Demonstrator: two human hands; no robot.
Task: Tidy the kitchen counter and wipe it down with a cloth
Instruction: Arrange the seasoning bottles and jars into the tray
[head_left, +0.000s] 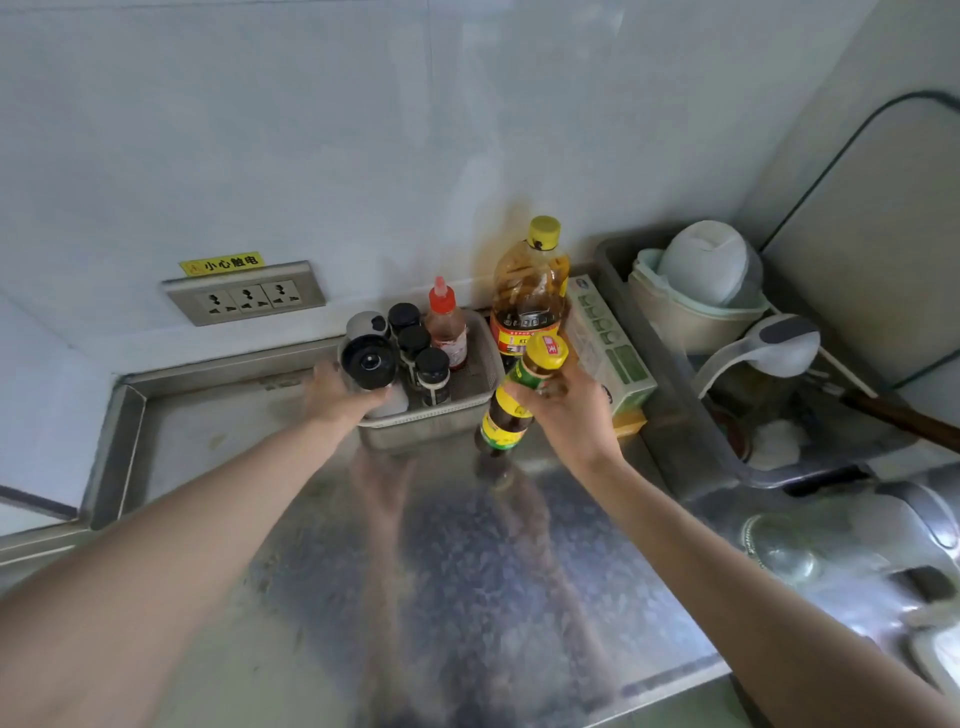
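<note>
My right hand (566, 415) grips a dark sauce bottle (514, 410) with a yellow cap and yellow-green label, tilted and lifted just above the steel counter (467, 571). My left hand (337, 397) is closed on a grey-and-black round-lidded container (368, 358) at the left end of a grey basket (441, 426). The basket holds three black-capped jars (423, 353) and a red-capped sauce bottle (447, 325). A large oil bottle (530, 291) with a yellow cap stands behind the tilted bottle. No cloth is visible.
A green-white box (610, 348) lies right of the oil bottle. The sink (675, 415) at right holds bowls (701, 280), a ladle and a knife. A wall socket strip (244, 299) sits at back left. A kettle (857, 545) stands at the near right.
</note>
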